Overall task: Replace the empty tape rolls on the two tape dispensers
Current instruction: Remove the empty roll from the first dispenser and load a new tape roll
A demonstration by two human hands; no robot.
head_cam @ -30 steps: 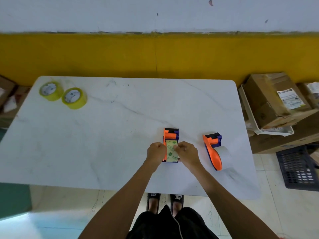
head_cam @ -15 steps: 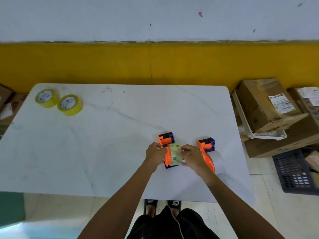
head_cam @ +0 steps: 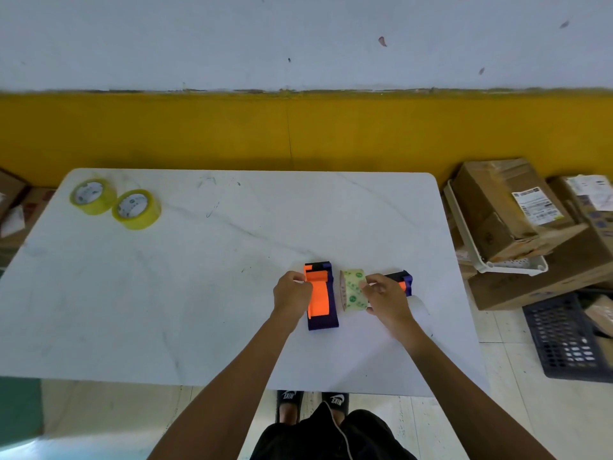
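An orange and purple tape dispenser (head_cam: 321,298) lies on the white marble table (head_cam: 199,277), and my left hand (head_cam: 292,295) grips its left side. My right hand (head_cam: 384,298) holds an almost empty tape roll (head_cam: 353,288) with a green printed core, just right of that dispenser and apart from it. A second orange and purple dispenser (head_cam: 403,280) lies behind my right hand, mostly hidden. Two full yellow tape rolls (head_cam: 93,195) (head_cam: 136,209) sit at the table's far left corner.
Cardboard boxes (head_cam: 507,207) and a white tray (head_cam: 510,263) are stacked off the table's right edge, with a dark plastic crate (head_cam: 564,340) on the floor. More boxes (head_cam: 13,200) stand at the far left. A yellow and white wall is behind the table.
The roll with the green printed core has come off the near dispenser and now sits in my right hand to its right. My left hand still holds the dispenser.
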